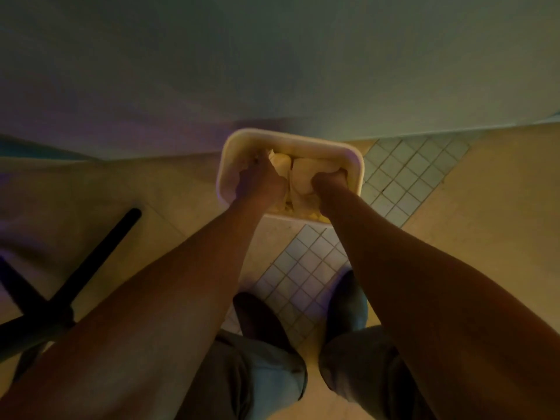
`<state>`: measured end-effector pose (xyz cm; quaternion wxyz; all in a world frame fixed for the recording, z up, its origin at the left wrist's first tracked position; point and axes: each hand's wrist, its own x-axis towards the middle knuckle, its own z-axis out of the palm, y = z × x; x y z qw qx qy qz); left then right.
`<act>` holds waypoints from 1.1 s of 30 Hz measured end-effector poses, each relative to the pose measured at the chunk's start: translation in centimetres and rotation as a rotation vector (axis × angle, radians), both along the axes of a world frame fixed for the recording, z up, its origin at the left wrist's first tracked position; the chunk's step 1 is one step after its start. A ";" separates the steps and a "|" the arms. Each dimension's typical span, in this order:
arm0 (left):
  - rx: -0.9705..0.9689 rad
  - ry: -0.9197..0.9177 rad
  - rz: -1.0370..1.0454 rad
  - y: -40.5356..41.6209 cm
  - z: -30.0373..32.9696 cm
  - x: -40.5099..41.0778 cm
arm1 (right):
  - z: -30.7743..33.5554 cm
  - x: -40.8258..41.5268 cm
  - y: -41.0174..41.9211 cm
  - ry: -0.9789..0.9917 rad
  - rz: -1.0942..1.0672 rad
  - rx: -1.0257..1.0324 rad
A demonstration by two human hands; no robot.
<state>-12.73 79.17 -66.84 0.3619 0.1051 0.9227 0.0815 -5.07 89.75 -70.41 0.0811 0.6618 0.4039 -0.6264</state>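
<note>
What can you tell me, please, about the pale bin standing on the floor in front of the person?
The bin is a cream, rounded-rectangular container that looks like plastic, with a smooth, rounded rim. It stands upright and open on the floor, its far side close against the wall. It holds pale crumpled material, paper or a liner; the light is too dim to tell. The left hand and right hand both reach inside and grip that material.

place: dim indoor room, exact kind unclear | floor: large beige tiles (485, 207) with bands of small square tiles (406, 174) | plain wall (272, 56) | black cross-shaped stand foot (91, 259)
</note>
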 end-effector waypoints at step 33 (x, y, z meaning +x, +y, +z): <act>0.400 0.101 0.117 -16.9 52.6 10.6 | 57.2 8.3 -8.7 0.199 1.057 0.453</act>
